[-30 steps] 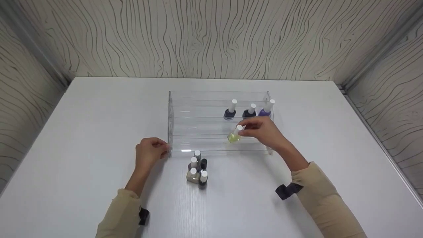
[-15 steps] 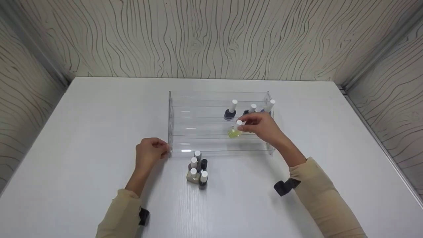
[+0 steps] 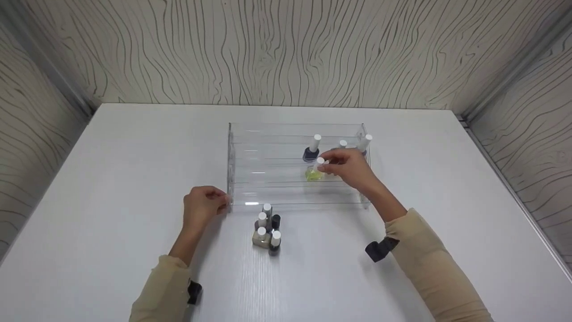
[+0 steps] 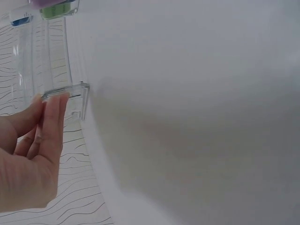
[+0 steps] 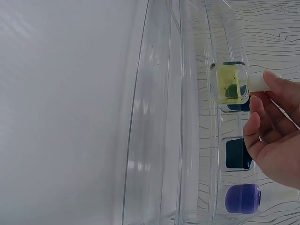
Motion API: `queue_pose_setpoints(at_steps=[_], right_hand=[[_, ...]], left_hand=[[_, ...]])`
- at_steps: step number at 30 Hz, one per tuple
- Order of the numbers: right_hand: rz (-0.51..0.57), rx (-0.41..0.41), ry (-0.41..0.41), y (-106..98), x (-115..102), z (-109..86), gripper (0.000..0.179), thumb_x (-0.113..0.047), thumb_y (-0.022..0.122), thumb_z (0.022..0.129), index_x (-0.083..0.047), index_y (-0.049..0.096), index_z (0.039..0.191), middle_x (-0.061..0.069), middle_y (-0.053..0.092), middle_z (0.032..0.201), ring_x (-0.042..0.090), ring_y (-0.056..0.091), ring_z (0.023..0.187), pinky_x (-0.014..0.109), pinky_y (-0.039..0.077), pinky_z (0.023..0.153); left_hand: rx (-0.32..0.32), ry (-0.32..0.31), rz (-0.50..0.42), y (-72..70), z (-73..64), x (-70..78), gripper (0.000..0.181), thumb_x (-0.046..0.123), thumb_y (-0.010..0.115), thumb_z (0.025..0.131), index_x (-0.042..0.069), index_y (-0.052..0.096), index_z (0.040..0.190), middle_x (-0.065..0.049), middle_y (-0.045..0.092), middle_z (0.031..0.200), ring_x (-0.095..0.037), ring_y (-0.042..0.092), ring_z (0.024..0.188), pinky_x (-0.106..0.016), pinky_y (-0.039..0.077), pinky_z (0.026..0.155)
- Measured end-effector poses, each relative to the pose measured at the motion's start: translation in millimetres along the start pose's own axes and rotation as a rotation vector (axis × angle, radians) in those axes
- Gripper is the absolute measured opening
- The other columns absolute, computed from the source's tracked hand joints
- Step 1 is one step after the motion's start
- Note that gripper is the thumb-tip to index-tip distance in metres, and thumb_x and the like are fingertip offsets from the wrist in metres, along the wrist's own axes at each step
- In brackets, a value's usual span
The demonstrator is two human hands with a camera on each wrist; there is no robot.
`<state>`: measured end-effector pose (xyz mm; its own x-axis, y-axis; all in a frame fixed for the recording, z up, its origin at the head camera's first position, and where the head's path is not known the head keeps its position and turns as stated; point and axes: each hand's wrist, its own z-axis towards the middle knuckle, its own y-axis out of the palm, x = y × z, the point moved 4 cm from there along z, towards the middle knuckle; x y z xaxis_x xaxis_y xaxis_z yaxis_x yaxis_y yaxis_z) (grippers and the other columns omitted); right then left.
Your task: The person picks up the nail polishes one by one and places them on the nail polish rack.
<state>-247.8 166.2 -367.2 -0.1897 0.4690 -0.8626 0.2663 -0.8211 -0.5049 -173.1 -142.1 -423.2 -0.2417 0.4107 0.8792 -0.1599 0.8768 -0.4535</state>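
Observation:
A clear tiered acrylic rack [image 3: 272,193] stands on the white table. My right hand [image 3: 351,169] pinches the white cap of a yellow nail polish bottle [image 3: 313,174], held over the middle of the rack; the right wrist view shows the bottle's clear glass [image 5: 229,84] in front of the rack's upper steps. A dark nail polish bottle [image 3: 311,154] stands on an upper step just behind. To its right are a dark teal bottle [image 5: 236,153] and a purple bottle [image 5: 242,198], partly hidden by my hand in the head view. My left hand [image 3: 203,206] pinches the rack's left front corner [image 4: 70,89].
In front of the rack, several nail polish bottles [image 3: 261,239] stand close together on the table [image 3: 321,277], most with white caps and one with a black cap [image 3: 275,221]. A wood-patterned wall [image 3: 277,53] rises behind the table.
My right hand has moved the yellow nail polish bottle back and slightly left, over a higher part of the rack. The left hand stays at the rack's corner.

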Motion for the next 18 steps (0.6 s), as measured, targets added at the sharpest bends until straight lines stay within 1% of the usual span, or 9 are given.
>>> queue_pose_setpoints(at_steps=[6,14,18], right_hand=[[-0.005,0.026,-0.028,3.3,3.6,3.5,0.024,-0.011,0.070,0.080,0.000,0.068,0.101,0.006,0.062,0.087,0.016,0.055,0.073,0.023,0.049,0.061],[0.014,0.026,0.009,7.4,8.9,3.2,0.027,-0.010,0.071,0.079,0.002,0.067,0.103,0.007,0.061,0.090,0.015,0.054,0.074,0.022,0.048,0.061],[-0.009,0.026,0.016,9.7,9.7,3.0,0.026,-0.010,0.071,0.079,0.002,0.067,0.101,0.007,0.061,0.088,0.016,0.053,0.073,0.020,0.046,0.060]], left_hand=[[0.003,-0.003,0.012,-0.2,-0.1,-0.3,0.004,-0.001,0.065,0.081,-0.004,0.067,0.079,-0.010,0.064,0.069,-0.016,0.062,0.059,-0.022,0.052,0.053],[0.001,0.002,-0.010,-0.7,-1.6,1.5,0.004,-0.001,0.065,0.081,-0.005,0.067,0.080,-0.012,0.065,0.071,-0.021,0.065,0.063,-0.023,0.054,0.056],[0.001,0.000,-0.008,-0.5,-1.5,1.2,0.004,-0.001,0.065,0.080,-0.005,0.067,0.080,-0.012,0.065,0.071,-0.020,0.065,0.063,-0.022,0.053,0.055]])
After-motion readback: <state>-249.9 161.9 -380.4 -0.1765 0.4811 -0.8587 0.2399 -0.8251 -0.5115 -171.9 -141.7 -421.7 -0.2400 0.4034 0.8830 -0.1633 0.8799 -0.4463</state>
